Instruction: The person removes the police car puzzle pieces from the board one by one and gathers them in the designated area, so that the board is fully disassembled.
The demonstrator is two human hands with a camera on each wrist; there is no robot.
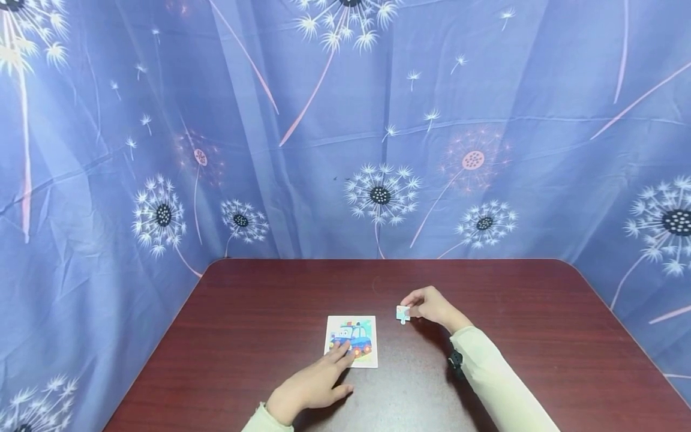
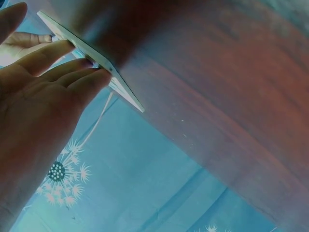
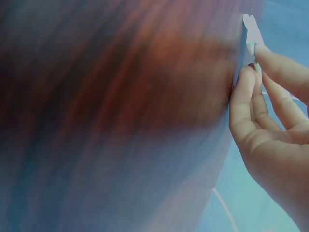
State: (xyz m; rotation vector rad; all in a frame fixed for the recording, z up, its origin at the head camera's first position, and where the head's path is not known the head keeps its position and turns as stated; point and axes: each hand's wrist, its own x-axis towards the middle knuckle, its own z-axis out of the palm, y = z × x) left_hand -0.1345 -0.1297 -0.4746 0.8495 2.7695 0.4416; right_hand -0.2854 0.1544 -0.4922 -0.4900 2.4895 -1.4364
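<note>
A square jigsaw puzzle (image 1: pixel 369 362) with a white border and a picture of a blue cartoon car lies flat on the table. My left hand (image 1: pixel 315 382) rests its fingertips on the lower left of that picture, fingers extended and thumb out to the side. The left wrist view shows the fingers against the face of the puzzle board (image 2: pixel 126 93). To the right of the board, my right hand (image 1: pixel 436 309) pinches a small light-blue and white puzzle piece (image 1: pixel 402 313) between thumb and fingers. In the right wrist view the piece (image 3: pixel 251 36) appears nearly edge-on at the fingertips.
The dark red wooden table (image 1: pixel 259 300) has rounded far corners. A blue curtain (image 1: pixel 324 180) with dandelion prints hangs behind it and along both sides. A small black device (image 1: pixel 456 359) sits at the right wrist.
</note>
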